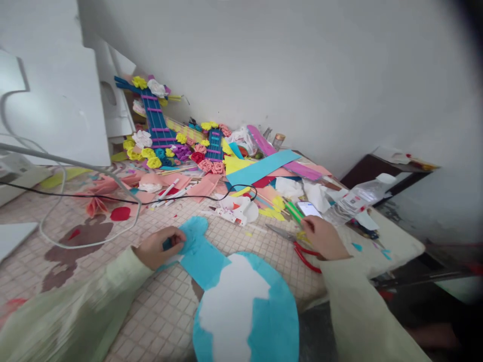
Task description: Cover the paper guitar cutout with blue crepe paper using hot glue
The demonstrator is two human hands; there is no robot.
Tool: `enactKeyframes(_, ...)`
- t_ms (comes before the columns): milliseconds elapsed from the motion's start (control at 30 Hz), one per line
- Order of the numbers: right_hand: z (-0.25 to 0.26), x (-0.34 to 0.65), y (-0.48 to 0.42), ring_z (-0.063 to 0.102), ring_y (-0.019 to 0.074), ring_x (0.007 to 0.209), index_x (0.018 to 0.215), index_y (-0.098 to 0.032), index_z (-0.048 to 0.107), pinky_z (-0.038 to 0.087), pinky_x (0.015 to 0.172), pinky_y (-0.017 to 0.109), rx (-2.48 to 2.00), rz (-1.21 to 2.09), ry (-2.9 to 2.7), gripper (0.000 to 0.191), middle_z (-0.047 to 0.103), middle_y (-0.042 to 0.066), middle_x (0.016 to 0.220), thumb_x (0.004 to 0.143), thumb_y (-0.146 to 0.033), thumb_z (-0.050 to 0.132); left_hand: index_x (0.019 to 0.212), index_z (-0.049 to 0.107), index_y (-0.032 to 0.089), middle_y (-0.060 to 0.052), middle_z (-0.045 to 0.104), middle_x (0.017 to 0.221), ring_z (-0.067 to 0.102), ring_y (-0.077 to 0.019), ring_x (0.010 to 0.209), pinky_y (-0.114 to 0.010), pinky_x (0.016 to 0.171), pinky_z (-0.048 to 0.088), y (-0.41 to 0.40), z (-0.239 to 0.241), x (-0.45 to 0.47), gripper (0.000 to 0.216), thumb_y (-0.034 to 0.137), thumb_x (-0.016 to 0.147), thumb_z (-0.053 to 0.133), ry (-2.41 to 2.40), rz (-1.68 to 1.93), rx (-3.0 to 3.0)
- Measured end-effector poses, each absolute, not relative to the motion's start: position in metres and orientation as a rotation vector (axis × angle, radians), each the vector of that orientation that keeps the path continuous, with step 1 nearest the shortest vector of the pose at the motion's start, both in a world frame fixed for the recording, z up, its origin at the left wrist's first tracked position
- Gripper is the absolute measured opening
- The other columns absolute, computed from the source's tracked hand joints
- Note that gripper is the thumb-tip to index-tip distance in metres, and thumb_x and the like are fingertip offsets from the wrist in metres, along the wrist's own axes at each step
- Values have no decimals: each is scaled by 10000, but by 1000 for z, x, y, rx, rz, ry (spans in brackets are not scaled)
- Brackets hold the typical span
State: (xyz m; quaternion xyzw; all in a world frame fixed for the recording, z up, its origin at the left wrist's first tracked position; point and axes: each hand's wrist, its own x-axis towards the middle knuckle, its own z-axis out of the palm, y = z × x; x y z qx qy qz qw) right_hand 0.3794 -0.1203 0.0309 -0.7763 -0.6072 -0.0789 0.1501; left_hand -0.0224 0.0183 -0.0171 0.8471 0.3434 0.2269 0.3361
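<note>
My left hand (pixel 160 246) pinches the edge of a blue paper piece (pixel 199 254) lying on the tiled table top (pixel 158 311). The blue piece runs down to a round blue-and-white paper disc (pixel 245 306) at the near edge. My right hand (pixel 322 236) rests on red-handled scissors (pixel 298 244), whose blades point left on the table; its fingers are curled over the handles. Both arms wear pale green sleeves.
A heap of coloured paper, paper flowers (pixel 151 156) and blue ladder-like craft pieces (pixel 156 118) fills the back. A phone (pixel 308 208), green sticks (pixel 292 210), a black cable (pixel 188 198), a grey cable (pixel 75 166) and a plastic bottle (pixel 362 193) lie nearby. The table edge drops off at right.
</note>
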Motion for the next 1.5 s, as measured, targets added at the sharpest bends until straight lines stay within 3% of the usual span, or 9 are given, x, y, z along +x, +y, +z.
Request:
enactKeyframes(133,41,350,-136,593,193,801,987,-183,528,449,666,298,-2040,4,-1858,271,635,77,896,869,-327,332,796,554,148,-16,564,680,528,-130,633,-244,606,455,14,-14,-20,189,284,693,474,937,622,2159)
enactKeyframes(367,24,282,-120,595,166,803,957,-206,528,471,704,294,-1744,423,-2116,211,635,41,887,862,-311,371,805,536,142,6,523,666,509,-112,623,-232,600,442,10,-13,-16,169,213,655,508,1031,626,2103)
enactKeyframes(767,5,268,-100,581,152,746,858,-204,532,448,679,288,-1789,354,-2151,204,623,27,823,866,-325,369,788,562,140,31,505,638,469,-77,549,-203,551,398,9,-11,-11,157,188,639,570,1127,559,2099)
enactKeyframes(1500,8,270,-103,562,148,739,852,-203,532,447,666,274,-1717,312,-2124,175,596,32,806,861,-326,407,779,578,130,33,503,639,463,-77,570,-199,577,394,7,-6,-9,176,113,603,577,1151,520,2126)
